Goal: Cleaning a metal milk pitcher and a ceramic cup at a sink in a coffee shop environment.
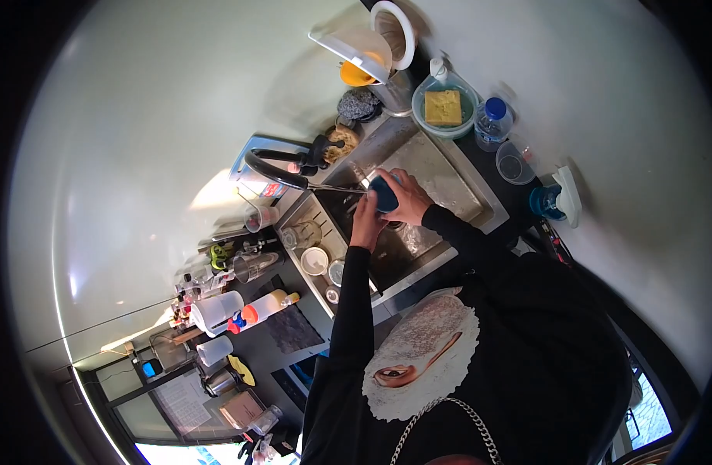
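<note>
Over the stainless steel sink, both hands hold a small dark blue cup-like vessel. My left hand grips its near left side. My right hand wraps round its right side, fingers over the upper rim. From the black curved faucet a thin stream of water runs towards the vessel and my fingertips. What lies inside the vessel cannot be made out.
Left of the basin, a drying rack holds a glass jar and a white cup. A yellow sponge sits in a plastic tub behind the sink. A water bottle and a blue spray bottle stand on the right.
</note>
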Tool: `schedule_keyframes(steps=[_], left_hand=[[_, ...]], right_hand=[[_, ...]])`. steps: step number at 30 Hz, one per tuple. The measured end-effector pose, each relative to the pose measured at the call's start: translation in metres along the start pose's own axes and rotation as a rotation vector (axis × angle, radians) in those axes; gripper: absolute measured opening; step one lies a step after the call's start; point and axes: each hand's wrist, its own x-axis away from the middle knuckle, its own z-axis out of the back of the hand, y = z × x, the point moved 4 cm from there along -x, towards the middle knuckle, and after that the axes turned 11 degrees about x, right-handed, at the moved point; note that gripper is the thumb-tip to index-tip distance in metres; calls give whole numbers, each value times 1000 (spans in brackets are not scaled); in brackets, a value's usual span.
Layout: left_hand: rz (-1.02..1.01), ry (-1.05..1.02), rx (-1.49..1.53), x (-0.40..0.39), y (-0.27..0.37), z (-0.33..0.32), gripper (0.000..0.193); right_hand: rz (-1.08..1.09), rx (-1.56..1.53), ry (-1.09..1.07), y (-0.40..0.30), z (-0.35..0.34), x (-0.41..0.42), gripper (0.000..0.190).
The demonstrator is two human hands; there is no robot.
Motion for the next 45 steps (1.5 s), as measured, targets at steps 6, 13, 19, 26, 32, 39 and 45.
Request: schedule_keyframes(steps=[6,13,19,26,32,39,45], left_hand=[[-6,-28,225,-4,-16,26,32],[-14,2,252,18,-18,29,31],[-92,-24,243,23,-7,20,30],[-144,120,-24,31,-1,22,47],[-722,328,-1449,57,19,5,93],[-864,482,-1356,65,55,6,78],[-222,305,-166,25,4,49,53]], right_hand=[[2,-463,172,13,3,4,93],[-182,-426,144,40,0,-64,36],[-60,-239,-80,34,-13,-99,30],[-74,-338,-191,32,-12,-94,32],[-150,-288,-122,62,-7,-87,30],[-170,-364,-41,69,4,-77,28],[-282,-550,-95,40,17,-56,26]])
